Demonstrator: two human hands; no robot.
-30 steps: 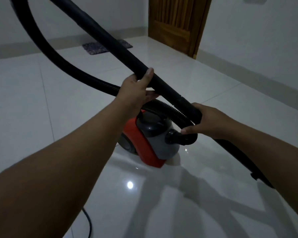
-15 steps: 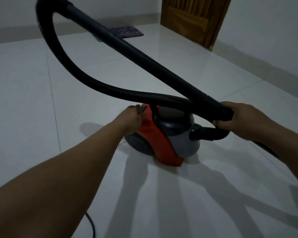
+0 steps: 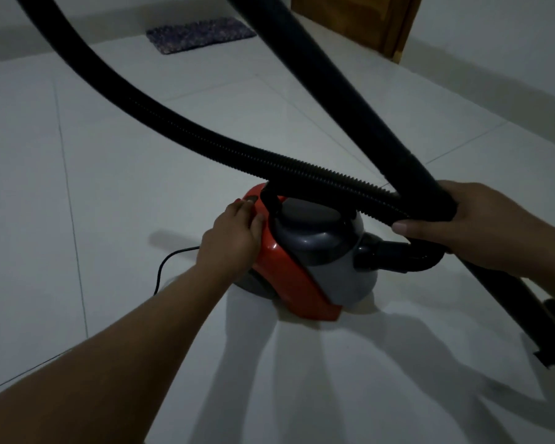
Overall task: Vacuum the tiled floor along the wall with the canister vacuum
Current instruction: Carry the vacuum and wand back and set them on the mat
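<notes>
Right grip (image 3: 481,225) wraps the smooth black wand (image 3: 382,123) and ribbed hose (image 3: 269,161); left hand (image 3: 234,232), fingers spread, presses the glossy red-grey canister vacuum (image 3: 305,267).

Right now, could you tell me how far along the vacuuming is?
Set-up looks done: the hose is attached to the canister. In hand: the right hand grips the wand, while the left hand rests at a button. The floor along the wall remains.
</notes>
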